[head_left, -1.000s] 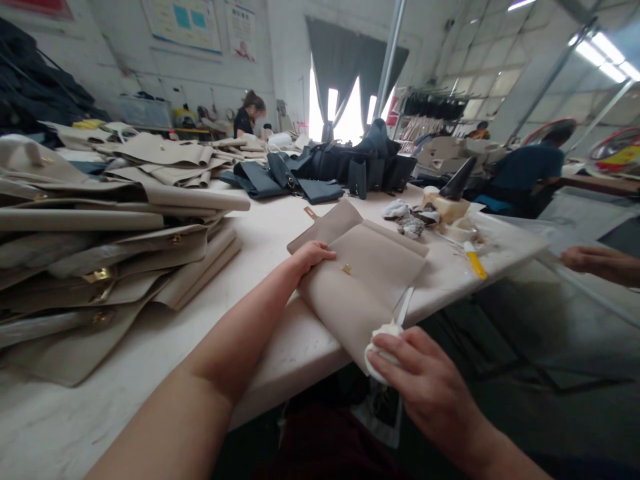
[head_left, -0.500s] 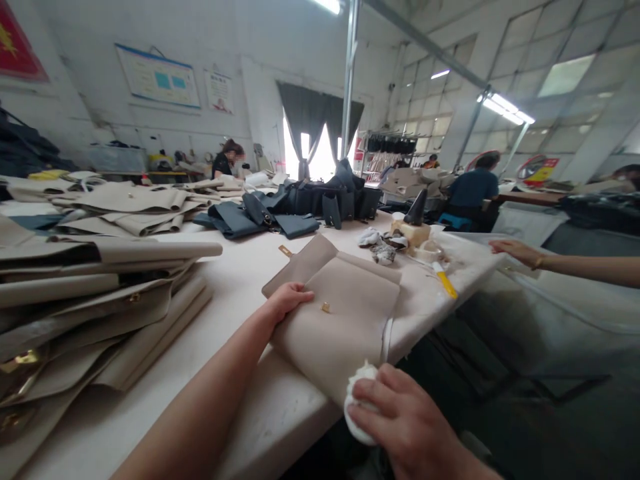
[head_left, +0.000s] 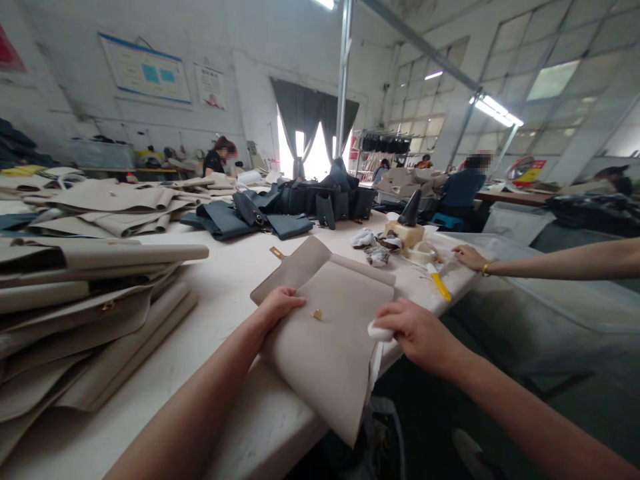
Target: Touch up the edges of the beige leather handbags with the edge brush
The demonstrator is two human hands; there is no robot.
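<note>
A beige leather bag piece with a small gold clasp lies on the white table, its lower end hanging over the table's edge. My left hand rests flat on its left edge, fingers together, holding it down. My right hand pinches a white cloth pad against the piece's right edge.
Stacks of beige pieces fill the left of the table. Dark blue bag parts lie further back. A yellow-handled tool, rags and a block with a dark cone sit at right, where another person's hand reaches in. Other workers sit behind.
My right hand has risen with the white pad from the piece's hanging lower corner to its right edge on the table. The other person's hand has come onto the table.
</note>
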